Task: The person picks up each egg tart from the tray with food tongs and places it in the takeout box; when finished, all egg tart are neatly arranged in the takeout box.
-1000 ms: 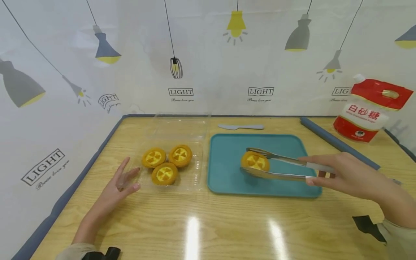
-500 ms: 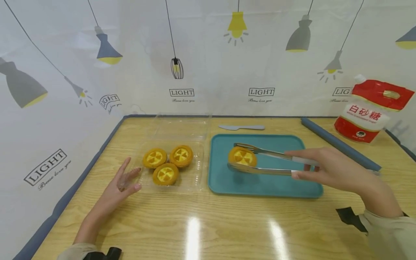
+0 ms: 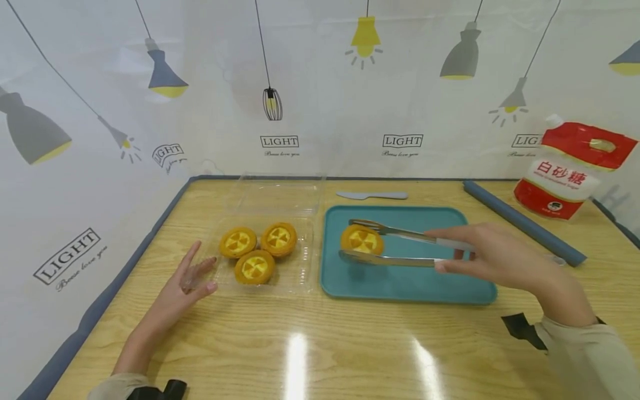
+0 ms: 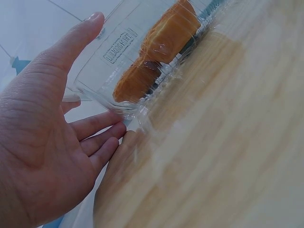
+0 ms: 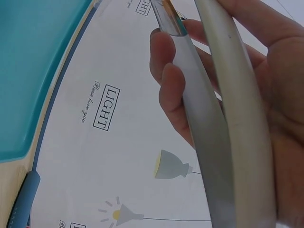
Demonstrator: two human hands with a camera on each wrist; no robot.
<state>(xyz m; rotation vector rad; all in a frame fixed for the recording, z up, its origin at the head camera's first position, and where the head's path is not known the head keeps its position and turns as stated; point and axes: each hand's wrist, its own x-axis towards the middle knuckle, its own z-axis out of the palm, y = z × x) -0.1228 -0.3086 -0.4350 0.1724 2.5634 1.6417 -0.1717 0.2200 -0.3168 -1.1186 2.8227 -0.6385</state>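
Observation:
My right hand (image 3: 500, 256) grips white-handled metal tongs (image 3: 407, 261), their ends on either side of an egg tart (image 3: 362, 240). The tart hangs over the left part of a teal tray (image 3: 420, 291), with a shadow below it. In the right wrist view, fingers curl around the tongs' pale handles (image 5: 240, 109). At the left, a clear plastic container (image 3: 299, 269) with its lid (image 3: 280, 197) folded back holds three egg tarts (image 3: 254, 268). My left hand (image 3: 172, 294) rests at the container's left side, fingers spread; the left wrist view has fingertips touching its corner.
A grey knife (image 3: 372, 195) lies behind the tray. At the back right, a long blue roll (image 3: 522, 222) lies aslant before a red and white sugar bag (image 3: 556, 172). A patterned sheet (image 3: 330, 111) covers the walls behind and to the left.
My right hand has moved left over the tray, carrying the tongs and the tart toward the container. The left hand and the container stay in place.

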